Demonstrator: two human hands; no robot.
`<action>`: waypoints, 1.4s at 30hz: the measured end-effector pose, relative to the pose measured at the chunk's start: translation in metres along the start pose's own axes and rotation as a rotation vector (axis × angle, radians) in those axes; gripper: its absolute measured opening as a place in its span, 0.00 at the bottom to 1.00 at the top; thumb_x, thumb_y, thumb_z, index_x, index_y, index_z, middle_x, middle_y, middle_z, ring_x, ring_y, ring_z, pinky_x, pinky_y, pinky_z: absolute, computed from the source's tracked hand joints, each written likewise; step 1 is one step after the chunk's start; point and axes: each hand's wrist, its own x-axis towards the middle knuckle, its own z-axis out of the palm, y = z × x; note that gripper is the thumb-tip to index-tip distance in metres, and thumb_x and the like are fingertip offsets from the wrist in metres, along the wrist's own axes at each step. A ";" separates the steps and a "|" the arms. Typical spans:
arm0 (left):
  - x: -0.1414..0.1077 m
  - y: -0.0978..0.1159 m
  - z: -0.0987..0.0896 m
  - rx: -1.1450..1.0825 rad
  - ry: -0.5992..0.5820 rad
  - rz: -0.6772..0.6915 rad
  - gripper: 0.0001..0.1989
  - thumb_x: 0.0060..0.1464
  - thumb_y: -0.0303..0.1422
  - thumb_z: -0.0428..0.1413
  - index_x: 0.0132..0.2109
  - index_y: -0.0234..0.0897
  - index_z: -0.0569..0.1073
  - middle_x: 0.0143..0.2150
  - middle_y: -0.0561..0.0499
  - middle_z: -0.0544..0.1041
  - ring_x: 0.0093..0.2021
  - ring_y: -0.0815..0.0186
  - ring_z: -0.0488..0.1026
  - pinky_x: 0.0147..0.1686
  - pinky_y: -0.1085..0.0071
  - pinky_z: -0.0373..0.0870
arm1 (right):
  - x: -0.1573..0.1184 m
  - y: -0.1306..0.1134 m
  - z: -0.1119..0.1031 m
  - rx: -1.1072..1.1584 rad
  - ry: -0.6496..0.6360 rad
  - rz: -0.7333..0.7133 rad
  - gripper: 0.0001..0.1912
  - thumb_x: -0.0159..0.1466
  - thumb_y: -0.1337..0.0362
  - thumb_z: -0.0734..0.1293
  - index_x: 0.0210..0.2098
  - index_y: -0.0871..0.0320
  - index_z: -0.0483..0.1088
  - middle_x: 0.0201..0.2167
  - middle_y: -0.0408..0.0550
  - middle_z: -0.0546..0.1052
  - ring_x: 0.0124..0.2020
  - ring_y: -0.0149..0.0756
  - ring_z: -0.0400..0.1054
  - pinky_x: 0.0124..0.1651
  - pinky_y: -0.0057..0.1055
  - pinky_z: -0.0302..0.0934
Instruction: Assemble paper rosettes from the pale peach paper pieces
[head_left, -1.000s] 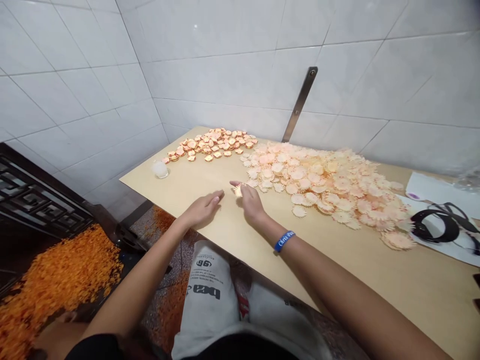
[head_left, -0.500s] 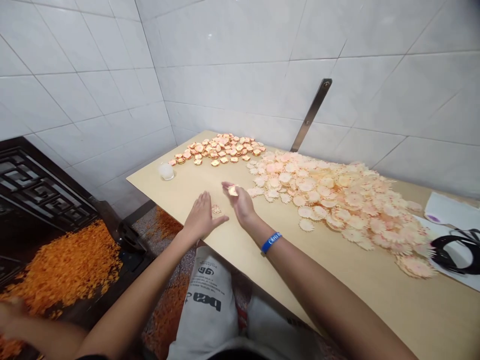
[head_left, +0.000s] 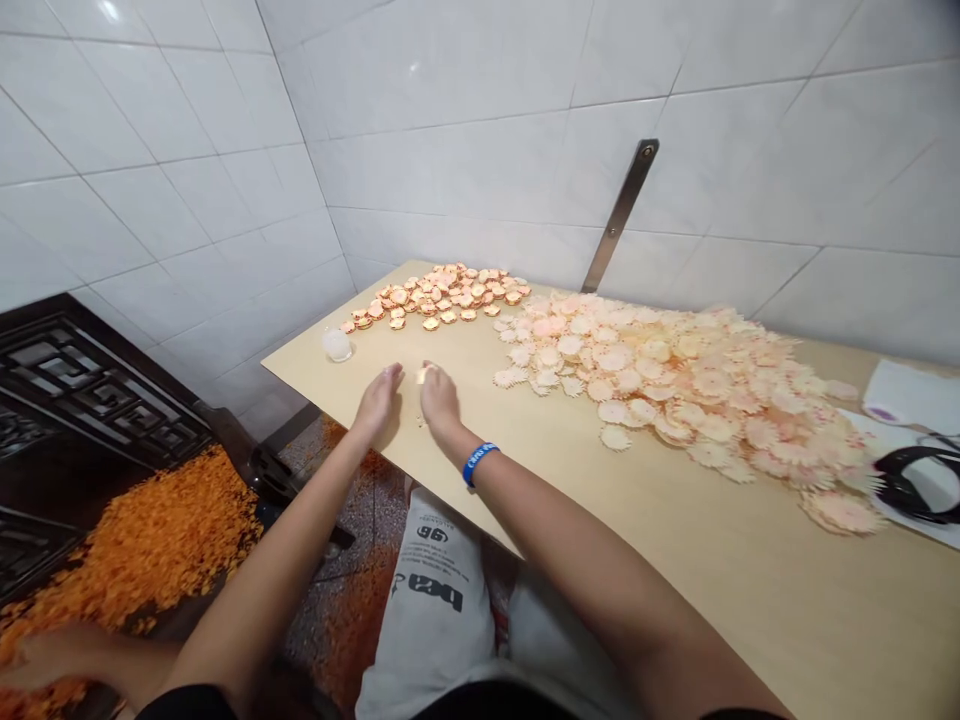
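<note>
My right hand (head_left: 441, 402), above a blue wristband, is closed on a small pale flower-shaped piece (head_left: 423, 375) that shows at its fingertips. My left hand (head_left: 379, 402) is held edge-on just to its left, fingers stretched forward, with nothing visible in it. A gap separates the two hands. A few tiny crumbs (head_left: 420, 421) lie on the tabletop between them. Beyond the hands sits a pile of small flower-shaped pieces with red edges (head_left: 442, 292). To the right spreads a larger heap of thin, pale pink, jagged-edged discs (head_left: 660, 375).
A small whitish translucent container (head_left: 337, 345) stands near the left edge of the light wooden table (head_left: 570, 500). Black-handled scissors or a similar tool (head_left: 911, 485) lie at the far right. At lower left, another person's hand (head_left: 37, 655) is among orange petals (head_left: 165, 530) beside dark carved furniture (head_left: 105, 390).
My right hand has moved left with the pale piece. The left hand has shifted slightly left and turned from flat on the table to edge-on. The view has swung a little.
</note>
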 end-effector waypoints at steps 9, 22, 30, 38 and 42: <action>-0.037 0.049 0.021 0.468 0.060 0.580 0.21 0.65 0.39 0.44 0.57 0.40 0.71 0.71 0.46 0.56 0.73 0.53 0.39 0.68 0.45 0.43 | -0.109 0.060 -0.201 -0.415 0.053 -0.388 0.23 0.70 0.56 0.53 0.50 0.57 0.74 0.50 0.54 0.78 0.54 0.45 0.70 0.59 0.45 0.62; -0.078 0.074 0.138 0.604 -0.594 0.657 0.24 0.65 0.37 0.42 0.62 0.32 0.66 0.66 0.39 0.65 0.67 0.54 0.60 0.65 0.52 0.58 | -0.050 0.098 -0.282 -0.588 0.113 -0.192 0.26 0.70 0.57 0.50 0.56 0.61 0.70 0.59 0.56 0.71 0.61 0.46 0.64 0.64 0.45 0.56; -0.032 0.081 0.183 0.613 -0.662 0.664 0.26 0.64 0.35 0.40 0.65 0.29 0.62 0.69 0.40 0.59 0.70 0.57 0.54 0.68 0.55 0.53 | -0.046 0.089 -0.272 -0.415 0.068 -0.180 0.24 0.69 0.57 0.51 0.47 0.58 0.76 0.47 0.53 0.79 0.55 0.45 0.69 0.60 0.42 0.59; -0.005 0.093 0.207 0.621 -0.739 0.669 0.28 0.64 0.36 0.39 0.66 0.29 0.61 0.69 0.41 0.58 0.70 0.56 0.52 0.68 0.55 0.50 | -0.140 0.098 -0.299 -0.407 0.148 -0.149 0.26 0.70 0.53 0.53 0.54 0.58 0.74 0.56 0.53 0.75 0.60 0.45 0.67 0.64 0.47 0.58; -0.046 0.088 0.177 0.569 -0.922 0.753 0.27 0.65 0.39 0.40 0.68 0.33 0.59 0.70 0.45 0.55 0.71 0.59 0.51 0.69 0.57 0.49 | -0.123 0.105 -0.295 -0.538 0.166 -0.087 0.27 0.69 0.57 0.52 0.59 0.64 0.68 0.63 0.56 0.66 0.67 0.46 0.56 0.69 0.51 0.49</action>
